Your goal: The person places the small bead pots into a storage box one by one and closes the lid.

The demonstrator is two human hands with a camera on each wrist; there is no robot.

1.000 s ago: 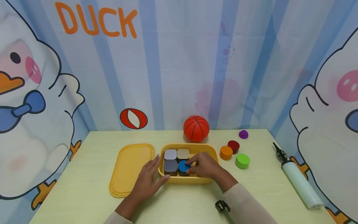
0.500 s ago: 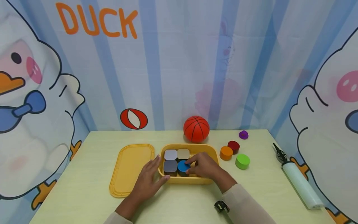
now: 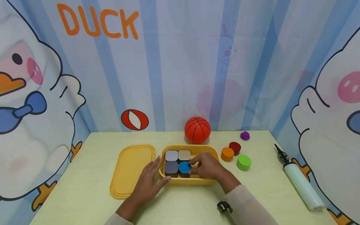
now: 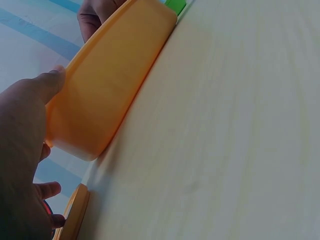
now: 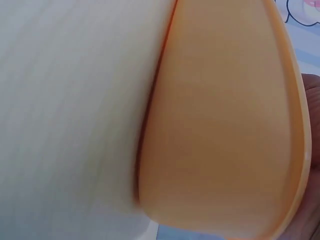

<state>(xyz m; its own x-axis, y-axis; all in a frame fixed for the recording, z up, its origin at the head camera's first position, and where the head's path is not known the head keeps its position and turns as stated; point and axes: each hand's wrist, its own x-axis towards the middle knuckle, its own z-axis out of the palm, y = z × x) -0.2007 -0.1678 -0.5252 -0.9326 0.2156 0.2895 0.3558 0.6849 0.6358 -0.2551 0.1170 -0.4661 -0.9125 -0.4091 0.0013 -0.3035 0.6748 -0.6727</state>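
Note:
A yellow rectangular box (image 3: 194,181) stands on the table with several small blocks in its left half. The blue round block (image 3: 184,167) sits front right among them, beside a dark grey square block (image 3: 171,167), with a lilac one (image 3: 171,155) and a beige one (image 3: 184,155) behind. My right hand (image 3: 209,167) reaches into the box, index finger and thumb at the blue block's right edge, pinching it. My left hand (image 3: 147,182) is spread at the box's left end; its thumb (image 4: 52,80) rests on the rim in the left wrist view. The box wall hides the blocks in both wrist views.
The yellow lid (image 3: 132,172) lies left of the box. A red ball (image 3: 197,129) stands behind it. To the right are orange (image 3: 227,154), dark red (image 3: 234,148) and green (image 3: 243,162) round blocks, a purple piece (image 3: 245,135), and a pale cylinder with black tip (image 3: 303,186).
My right fingertips have shifted slightly right, uncovering more of the blue block's top. My left hand and the box stay where they were.

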